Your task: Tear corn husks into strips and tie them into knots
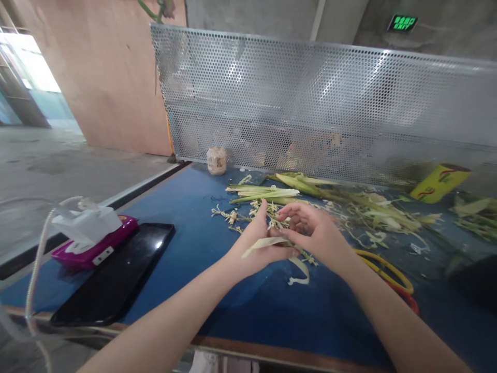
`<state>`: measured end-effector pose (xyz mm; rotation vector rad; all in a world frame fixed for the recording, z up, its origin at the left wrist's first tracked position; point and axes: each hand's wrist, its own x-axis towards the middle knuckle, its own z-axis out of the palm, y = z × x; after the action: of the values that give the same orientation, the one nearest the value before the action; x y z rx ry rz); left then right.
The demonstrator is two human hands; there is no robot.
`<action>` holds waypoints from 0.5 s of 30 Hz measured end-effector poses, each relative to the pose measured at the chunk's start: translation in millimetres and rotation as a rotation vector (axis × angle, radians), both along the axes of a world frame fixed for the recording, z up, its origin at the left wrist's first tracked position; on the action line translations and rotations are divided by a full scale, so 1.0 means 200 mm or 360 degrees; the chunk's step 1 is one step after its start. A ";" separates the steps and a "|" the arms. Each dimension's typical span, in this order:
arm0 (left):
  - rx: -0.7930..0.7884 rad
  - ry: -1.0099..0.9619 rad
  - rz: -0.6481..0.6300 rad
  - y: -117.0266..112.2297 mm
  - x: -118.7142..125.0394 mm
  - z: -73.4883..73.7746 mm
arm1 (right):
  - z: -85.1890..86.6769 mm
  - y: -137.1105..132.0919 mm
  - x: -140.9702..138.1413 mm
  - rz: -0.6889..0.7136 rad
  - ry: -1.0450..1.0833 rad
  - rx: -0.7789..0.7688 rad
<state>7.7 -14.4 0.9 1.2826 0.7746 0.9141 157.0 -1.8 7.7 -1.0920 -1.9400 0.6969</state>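
Note:
Near the middle of the blue table, my left hand (256,243) has its thumb raised and its fingers around a knotted strand of plant strips (308,257), whose end shows below the fingers. A pale, flat husk strip (264,243) crosses over this hand toward my right thumb. My right hand (316,230) faces it with bent fingers, thumb and fingertips close to the strip; the exact contact is partly hidden. Another curled strip (301,272) hangs or lies just below the hands. Behind them are knotted pale pieces (225,214) and green stalks (264,194).
A black phone (116,274) and a magenta power strip (97,246) with a white charger (87,223) lie left. Perforated metal panel (272,93) backs the table. A wrapped roll (216,160), yellow roll (440,183), leafy scraps (384,212) and yellow cord loop (388,269) lie around.

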 end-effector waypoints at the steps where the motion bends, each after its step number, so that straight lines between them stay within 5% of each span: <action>1: -0.0004 -0.0007 0.0003 0.00 0.00 0.00 | 0.01 0.00 0.00 -0.0012 -0.0060 -0.0007; 5: 0.0017 -0.0007 -0.0027 0.01 0.00 -0.01 | 0.03 -0.01 0.00 0.0005 -0.0262 0.0001; 9: -0.0048 -0.0048 0.0008 0.02 -0.01 -0.01 | 0.01 0.00 0.00 -0.0138 0.0070 0.0105; 15: -0.0282 -0.0279 -0.0057 0.02 0.00 0.00 | 0.00 -0.04 0.01 -0.0044 0.0364 0.0275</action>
<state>8.2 -10.5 0.1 1.0438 0.6769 0.8956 158.3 -8.8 8.5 -0.8911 -1.7508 0.5989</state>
